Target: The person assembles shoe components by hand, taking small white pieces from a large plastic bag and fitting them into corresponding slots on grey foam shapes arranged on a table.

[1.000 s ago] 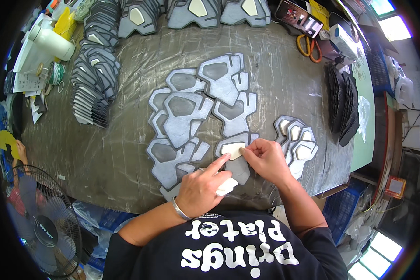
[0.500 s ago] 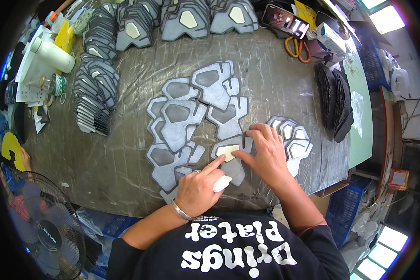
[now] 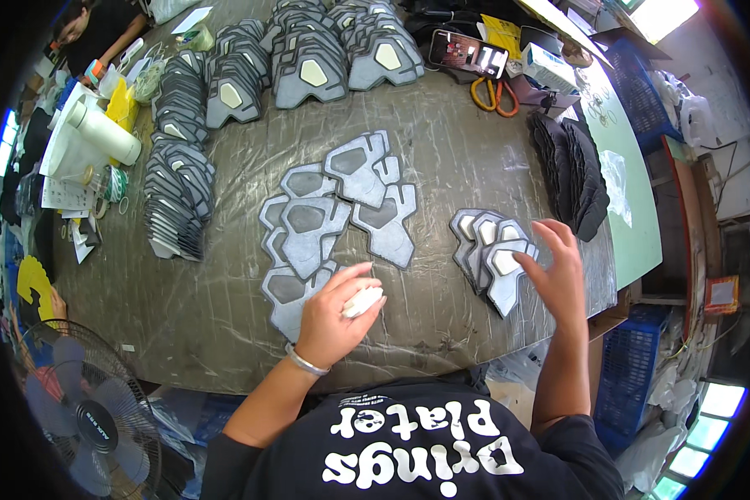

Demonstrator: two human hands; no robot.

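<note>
Several small white pads (image 3: pixel 363 302) are tucked in the curled fingers of my left hand (image 3: pixel 329 315), beside the lower end of a loose group of grey shaped pieces (image 3: pixel 312 223). These pieces have dark outlines and bare darker recesses, and they overlap one another. Fingers apart and holding nothing, my right hand (image 3: pixel 561 275) is at the right edge of a small fanned pile of grey pieces (image 3: pixel 504 293). The pieces in that pile have white pads in their recesses. Whether my thumb touches the top piece, I cannot tell.
Tall stacks of padded grey pieces (image 3: pixel 310 90) line the far edge and left side. Orange-handled scissors (image 3: pixel 493 98) and a phone (image 3: pixel 468 54) lie far right, near black stacks (image 3: pixel 568 179). A white bottle (image 3: pixel 104 133) is at left; a fan (image 3: pixel 96 417) stands lower left.
My right hand has moved right, and the padded grey piece from the middle now lies on the right-hand pile. My left hand has drawn left with its white pads. The view has shifted.
</note>
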